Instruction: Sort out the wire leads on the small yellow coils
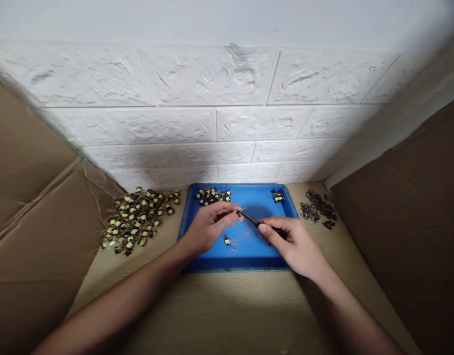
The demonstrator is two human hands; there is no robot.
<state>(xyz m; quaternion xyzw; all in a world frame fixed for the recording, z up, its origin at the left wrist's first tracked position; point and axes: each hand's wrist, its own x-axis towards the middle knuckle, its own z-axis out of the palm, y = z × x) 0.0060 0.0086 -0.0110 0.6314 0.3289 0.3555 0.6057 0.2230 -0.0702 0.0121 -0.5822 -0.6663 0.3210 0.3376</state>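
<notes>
Over the blue tray, my left hand pinches a small transformer between thumb and fingertips. It is a black part with yellow tape and thin copper wires. My right hand is closed round the black-and-red handle of a slim, dark-tipped tool; its exact kind I cannot make out. The tool's tip points at the transformer, touching it or very near. Below the hands, a single transformer lies in the tray beside loose bits of copper wire.
More transformers sit in the tray's back left and back right. A large pile of transformers lies left of the tray. On the right are small dark and shiny pieces. Cardboard walls flank the table; a white brick-pattern wall stands behind.
</notes>
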